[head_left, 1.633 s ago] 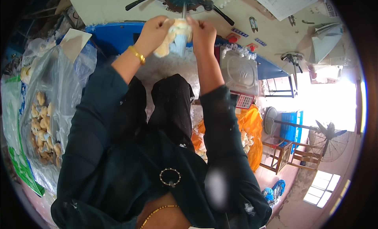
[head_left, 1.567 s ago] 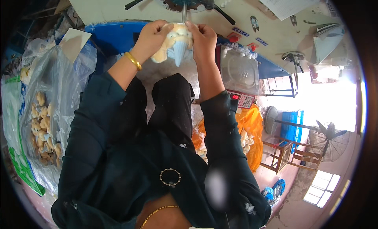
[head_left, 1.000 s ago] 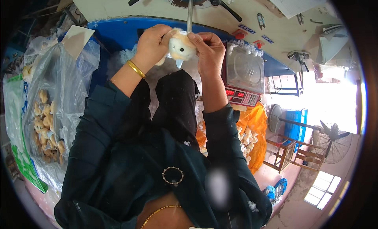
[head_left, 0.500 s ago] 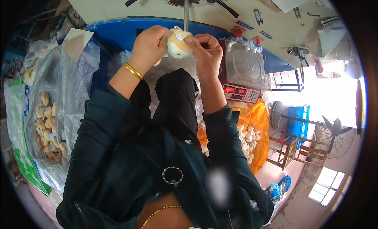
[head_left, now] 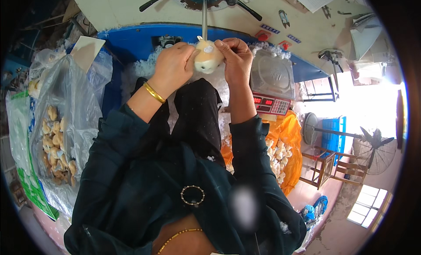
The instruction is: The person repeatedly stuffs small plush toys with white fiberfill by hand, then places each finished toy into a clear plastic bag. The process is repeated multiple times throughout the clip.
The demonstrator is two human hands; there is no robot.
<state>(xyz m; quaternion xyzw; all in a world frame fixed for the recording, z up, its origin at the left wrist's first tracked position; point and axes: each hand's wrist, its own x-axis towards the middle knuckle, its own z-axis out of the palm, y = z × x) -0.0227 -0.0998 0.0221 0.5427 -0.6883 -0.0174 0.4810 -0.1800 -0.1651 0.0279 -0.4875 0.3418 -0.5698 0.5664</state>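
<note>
Between my two hands sits a small cream and tan plush toy [head_left: 208, 58], rounded, with a white patch and dark dots on it. Its top lies at the lower end of a thin metal tube [head_left: 204, 20] that comes down from a machine; whether the tube goes inside is hidden. My left hand [head_left: 174, 65], with a gold bangle at the wrist, grips the toy's left side with curled fingers. On the opposite side my right hand [head_left: 238, 59] pinches it between thumb and fingers.
Red-trimmed digital scale [head_left: 272, 79] stands right of my hands. An orange bag [head_left: 291, 147] of pale plush pieces lies below it. At left, a clear plastic bag [head_left: 81, 105] holds tan plush pieces. White stuffing [head_left: 147, 66] clings along the blue machine edge [head_left: 131, 33]; snips [head_left: 284, 19] lie on the tabletop.
Both hands and the plush toy have moved slightly down and to the right. The toy has turned a little, and more stuffing shows behind my left hand.
</note>
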